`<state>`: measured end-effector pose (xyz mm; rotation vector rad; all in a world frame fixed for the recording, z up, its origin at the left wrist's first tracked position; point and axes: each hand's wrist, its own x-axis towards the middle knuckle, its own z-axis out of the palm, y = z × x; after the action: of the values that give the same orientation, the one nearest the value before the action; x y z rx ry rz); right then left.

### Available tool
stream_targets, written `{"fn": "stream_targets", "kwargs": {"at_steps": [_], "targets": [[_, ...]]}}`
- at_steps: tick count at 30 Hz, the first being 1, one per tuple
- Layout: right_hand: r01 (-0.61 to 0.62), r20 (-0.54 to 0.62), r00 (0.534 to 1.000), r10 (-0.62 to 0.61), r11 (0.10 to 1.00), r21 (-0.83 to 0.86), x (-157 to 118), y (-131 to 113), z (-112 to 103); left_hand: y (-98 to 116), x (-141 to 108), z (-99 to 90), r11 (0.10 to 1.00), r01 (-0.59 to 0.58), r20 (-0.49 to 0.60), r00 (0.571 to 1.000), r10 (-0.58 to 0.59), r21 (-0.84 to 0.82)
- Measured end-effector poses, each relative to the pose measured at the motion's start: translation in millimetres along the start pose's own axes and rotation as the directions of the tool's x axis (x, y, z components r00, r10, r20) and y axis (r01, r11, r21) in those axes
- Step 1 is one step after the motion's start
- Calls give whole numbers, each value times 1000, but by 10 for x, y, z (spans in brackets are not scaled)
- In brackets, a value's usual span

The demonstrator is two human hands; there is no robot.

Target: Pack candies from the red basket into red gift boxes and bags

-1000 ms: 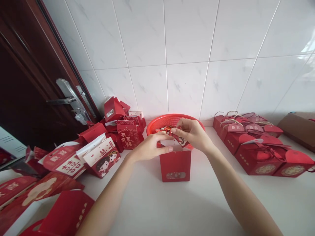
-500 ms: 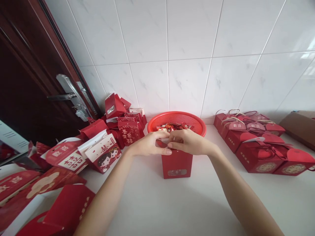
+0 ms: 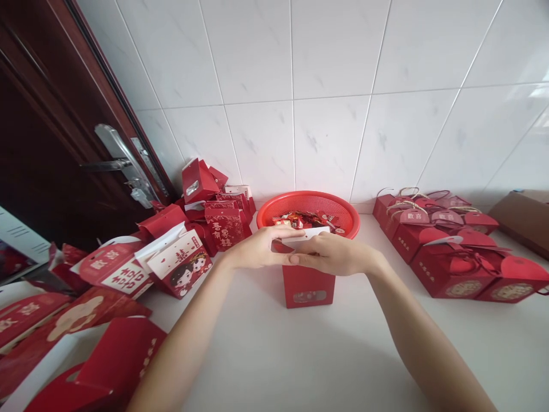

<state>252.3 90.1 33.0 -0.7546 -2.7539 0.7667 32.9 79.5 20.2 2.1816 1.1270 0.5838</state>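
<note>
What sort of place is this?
Probably a room in a home, though I can't be certain: there's a dark red-brown panelled door with a silver metal lever handle, a wall of glossy white marbled tiles, and red cardboard boxes on a smooth white surface.

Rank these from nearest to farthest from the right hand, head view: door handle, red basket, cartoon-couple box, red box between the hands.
1. Red box: directly at the right hand.
2. Red basket: just behind it.
3. Cartoon-couple box: on the left.
4. Door handle: far left, on the door.
</note>
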Motion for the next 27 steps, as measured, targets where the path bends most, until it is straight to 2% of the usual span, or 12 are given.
{"fn": "stream_targets", "kwargs": {"at_steps": [5, 9, 12, 15, 18, 24, 27], "targets": [[47, -31, 998, -47, 999, -12, 10, 45, 1, 3, 7, 12, 999, -36, 6, 999, 36, 18], [85, -83, 993, -83, 996, 19, -25, 80, -60, 51, 11, 36, 997, -61, -12, 998, 60, -41], [123, -204, 973, -106, 990, 75, -86, 86, -142, 77, 16, 56, 994, -96, -40, 995, 93, -61], [139, -355, 930, -89, 983, 117, -161, 84, -230, 50, 28, 83, 993, -116, -95, 989, 114, -18], [83, -430, 902, -29, 991, 107, -227, 128, -293, -22, 52, 118, 994, -108, -148, 983, 110, 24], [-220, -299, 931, 210, 976, 1, -212, 342, -258, -114, 106, 199, 987, -87, -302, 945, 125, 136], [-243, -220, 949, 226, 968, -54, -127, 375, -225, -120, 141, 236, 976, -131, -347, 919, 186, 176]]}}
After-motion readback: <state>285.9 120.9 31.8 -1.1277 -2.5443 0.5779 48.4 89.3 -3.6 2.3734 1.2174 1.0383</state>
